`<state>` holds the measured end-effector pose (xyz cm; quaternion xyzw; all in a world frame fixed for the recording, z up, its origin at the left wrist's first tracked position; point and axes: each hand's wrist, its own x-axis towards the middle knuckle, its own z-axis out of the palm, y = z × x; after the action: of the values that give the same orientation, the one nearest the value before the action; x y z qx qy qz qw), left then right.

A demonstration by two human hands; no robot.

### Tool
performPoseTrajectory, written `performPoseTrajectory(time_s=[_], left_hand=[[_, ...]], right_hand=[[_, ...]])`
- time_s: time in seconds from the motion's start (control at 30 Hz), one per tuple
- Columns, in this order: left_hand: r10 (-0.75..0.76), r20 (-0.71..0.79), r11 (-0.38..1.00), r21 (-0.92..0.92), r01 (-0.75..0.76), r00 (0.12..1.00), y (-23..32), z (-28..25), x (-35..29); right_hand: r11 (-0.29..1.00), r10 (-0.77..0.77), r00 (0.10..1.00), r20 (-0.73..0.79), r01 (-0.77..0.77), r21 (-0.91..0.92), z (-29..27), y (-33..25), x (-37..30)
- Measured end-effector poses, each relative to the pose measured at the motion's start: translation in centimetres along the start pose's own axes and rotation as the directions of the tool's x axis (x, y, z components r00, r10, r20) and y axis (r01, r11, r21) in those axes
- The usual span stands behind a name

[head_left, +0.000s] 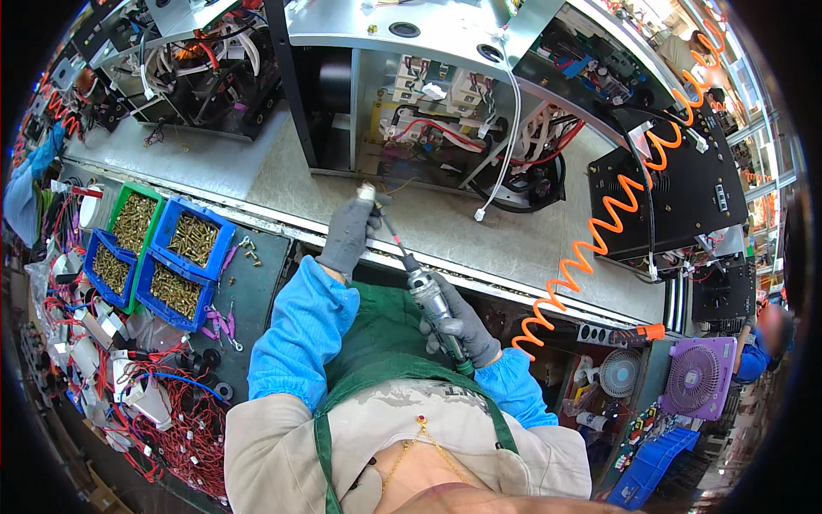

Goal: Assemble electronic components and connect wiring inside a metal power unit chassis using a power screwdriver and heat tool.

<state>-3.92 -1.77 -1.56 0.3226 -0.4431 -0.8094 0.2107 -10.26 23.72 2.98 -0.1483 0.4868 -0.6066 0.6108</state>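
My right hand (462,321), in a grey glove, is wrapped round a silver and black powered screwdriver (427,293). Its long thin bit slants up and left toward my other hand. My left hand (349,233), also gloved, has its fingers closed near the bit's tip; whatever they pinch is too small to make out. A whitish patch shows at one fingertip. Just beyond my hands stands an open metal equipment cabinet (364,111) with wires and circuit parts inside. A white cable with a connector (479,214) hangs from its front.
Blue bins (210,272) and a green bin (158,193) hold brass screws at left, above a heap of red wires (193,437). An orange coiled hose (604,236) crosses the right side. A black panel (676,193) and a purple fan (695,377) stand at right.
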Motion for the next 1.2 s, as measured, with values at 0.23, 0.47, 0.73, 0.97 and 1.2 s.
performPoseTrajectory(time_s=[0.23, 0.47, 0.73, 0.97, 1.2], left_hand=[[0.487, -0.121, 0.585, 0.780, -0.221, 0.865, -2.8, -0.5, 6.7], [0.376, 0.173, -0.008, 0.983, -0.184, 0.910, 1.4, 2.1, 5.8], [0.397, 0.345, 0.460, 0.727, -0.509, 0.851, 1.5, -0.6, 7.3], [0.402, 0.063, 0.859, 0.321, -0.400, 0.914, 5.3, -0.7, 3.6], [0.420, 0.073, 0.814, 0.410, -0.411, 0.905, 5.3, -1.2, 3.5]], right_hand=[[0.987, -0.121, 0.988, -0.099, 0.131, 0.091, -1.7, -0.2, 0.0], [0.978, -0.173, 0.978, -0.118, 0.185, 0.096, -2.0, -0.5, -0.6], [0.968, -0.184, 0.977, -0.109, 0.199, 0.154, -2.1, 0.0, -1.0], [0.973, -0.196, 0.976, -0.094, 0.205, 0.101, -1.7, -0.4, -1.3], [0.988, -0.138, 0.989, -0.045, 0.134, -0.070, 0.5, -1.8, 0.1]])
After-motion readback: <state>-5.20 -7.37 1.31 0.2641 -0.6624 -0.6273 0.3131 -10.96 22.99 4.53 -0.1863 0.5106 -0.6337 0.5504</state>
